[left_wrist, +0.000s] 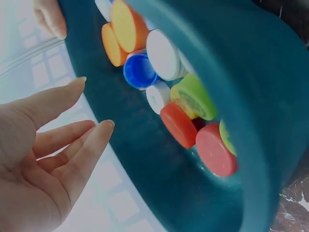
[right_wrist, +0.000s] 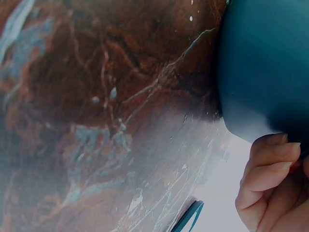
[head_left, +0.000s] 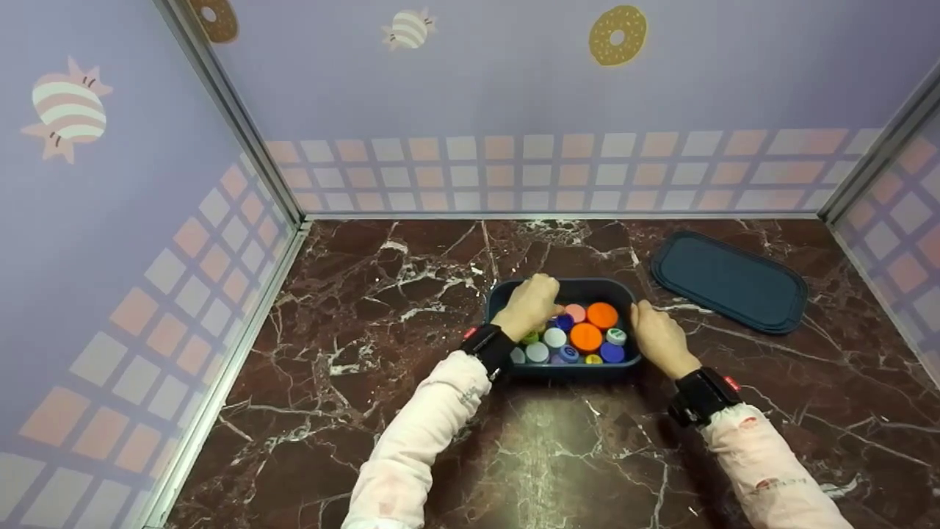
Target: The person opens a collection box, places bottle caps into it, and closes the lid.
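A dark teal plastic box (head_left: 569,369) with rounded corners sits on the table and holds many bottle caps (head_left: 585,338) in orange, white, blue, green and other colours. Over the box's left part is my left hand (head_left: 530,305). In the left wrist view that hand (left_wrist: 53,145) has its thumb and fingers apart, near the box wall (left_wrist: 145,159), with nothing visible between them. At the box's right end my right hand (head_left: 659,339) grips the rim. Its fingers (right_wrist: 270,169) are curled against the box (right_wrist: 265,72) in the right wrist view.
To the right, behind my right hand, a dark teal lid (head_left: 731,283) lies flat on the brown marbled table (head_left: 367,353). Patterned panels (head_left: 514,88) stand behind the table and along both sides.
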The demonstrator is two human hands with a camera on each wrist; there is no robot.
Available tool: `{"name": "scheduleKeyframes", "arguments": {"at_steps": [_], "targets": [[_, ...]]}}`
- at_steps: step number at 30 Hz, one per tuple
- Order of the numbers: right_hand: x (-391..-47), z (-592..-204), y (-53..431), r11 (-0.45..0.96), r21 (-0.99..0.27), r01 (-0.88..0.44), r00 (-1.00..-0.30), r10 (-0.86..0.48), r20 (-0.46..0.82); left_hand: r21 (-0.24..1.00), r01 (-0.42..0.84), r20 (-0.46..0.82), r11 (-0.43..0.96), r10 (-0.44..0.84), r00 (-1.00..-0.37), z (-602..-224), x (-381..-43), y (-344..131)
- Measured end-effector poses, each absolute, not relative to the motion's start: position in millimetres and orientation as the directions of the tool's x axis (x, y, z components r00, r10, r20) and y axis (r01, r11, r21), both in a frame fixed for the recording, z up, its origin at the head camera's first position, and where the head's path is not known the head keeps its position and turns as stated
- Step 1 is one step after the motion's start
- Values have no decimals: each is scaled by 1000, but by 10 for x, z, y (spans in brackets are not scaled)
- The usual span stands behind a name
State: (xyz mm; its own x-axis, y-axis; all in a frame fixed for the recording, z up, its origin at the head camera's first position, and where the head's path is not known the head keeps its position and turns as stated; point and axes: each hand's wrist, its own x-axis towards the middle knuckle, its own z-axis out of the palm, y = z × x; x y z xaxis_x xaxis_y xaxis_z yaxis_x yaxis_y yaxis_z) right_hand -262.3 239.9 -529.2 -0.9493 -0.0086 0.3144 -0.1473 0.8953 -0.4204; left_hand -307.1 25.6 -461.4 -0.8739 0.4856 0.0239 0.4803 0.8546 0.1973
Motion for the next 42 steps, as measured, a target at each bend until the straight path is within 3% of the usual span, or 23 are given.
{"name": "scheduleKeyframes", "arguments": {"at_steps": [7,15,22,33,42], "targets": [[-2606,-5291,2411,897,-424,-127,-958,1,288,261,455,194,852,415,-889,-4588,-2984,-5],[-2627,-5291,2442,883,-456,-116,-961,16,276,339,359,362,870,232,-903,-4740,-2817,-298],[-2635,-5269,2488,806,-588,-65,-989,25,143,403,182,290,897,63,-955,-4966,-2613,-486],[-2436,-5302,2479,670,-742,-14,-996,56,70,563,119,153,818,39,-987,-5125,-2450,-668],[-2262,-5392,2448,492,-869,48,-998,59,-22,641,204,295,740,9,-956,-5278,-2437,-594]]}}
